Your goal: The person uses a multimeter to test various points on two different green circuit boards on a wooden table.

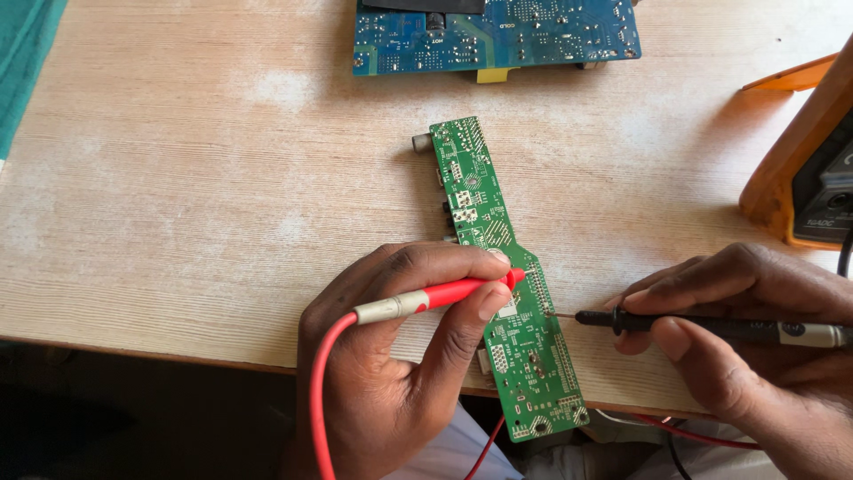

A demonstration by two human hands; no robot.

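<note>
Your left hand (400, 338) pinches the red probe (444, 293), your right hand (737, 329) the black probe (693, 324), fingers closed on each, tips on the green circuit board (506, 293) lying on the counter (222, 178). The board looks thin, stiff, light and fragile; grip it by the edges. A blue board (498, 36) lies beyond, an orange-cased meter (800, 160) to the right.

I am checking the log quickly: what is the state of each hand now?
Left hand: closed, holding the red probe.
Right hand: closed, holding the black probe.
</note>
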